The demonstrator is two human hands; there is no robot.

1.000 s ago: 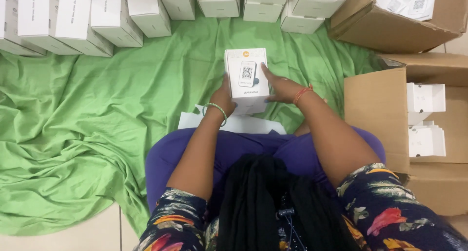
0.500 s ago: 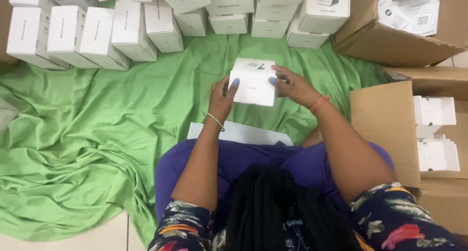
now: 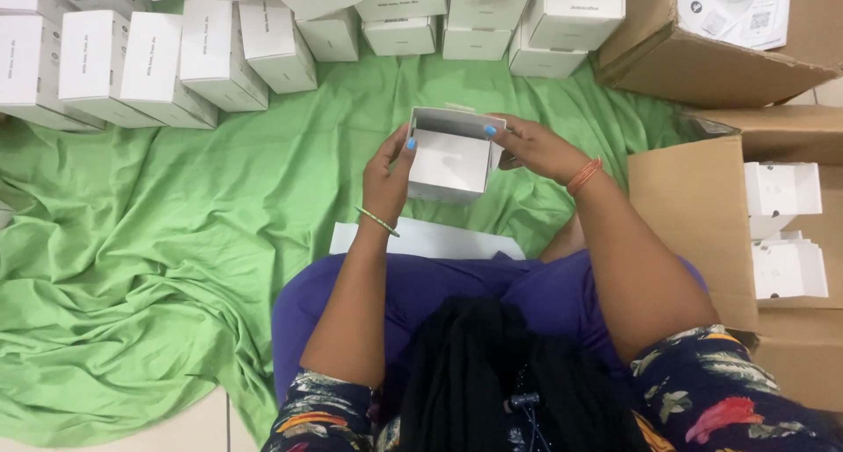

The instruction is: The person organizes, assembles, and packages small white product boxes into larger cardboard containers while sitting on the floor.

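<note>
The head camera looks down at a person sitting on the floor. Both hands hold one small white box [image 3: 448, 161] up in the middle, over a big green cloth [image 3: 167, 233]. The box is open on its far end, and you can see a little way inside it.

The left hand [image 3: 386, 175] grips the left side of the box. Its fingers are closed on the box, and a blue thumbnail rests on the top left edge. A thin green bangle [image 3: 378, 221] sits on that wrist.

The right hand [image 3: 536, 147] grips the right side. Its fingers wrap around the box edge, and one blue fingertip presses on the far right corner. An orange thread band [image 3: 584, 176] is tied on that wrist.

Just under the box, close to the person's lap, lies a flat white sheet [image 3: 426, 240] on the cloth. The person wears purple trousers [image 3: 457, 281] and a dark top with bright flowers.

Far away, along the top of the cloth, many closed white boxes [image 3: 158, 61] stand in rows, touching each other. More of them are stacked at the far middle [image 3: 492, 17].

On the far right is a brown cardboard carton [image 3: 702, 61] with white paper leaflets [image 3: 733, 9] in it. On the near right is another open brown carton [image 3: 694, 215]. It holds white folded card trays [image 3: 781, 233], one behind the other.

A bit of pale tiled floor [image 3: 184, 421] shows at the near left edge.
</note>
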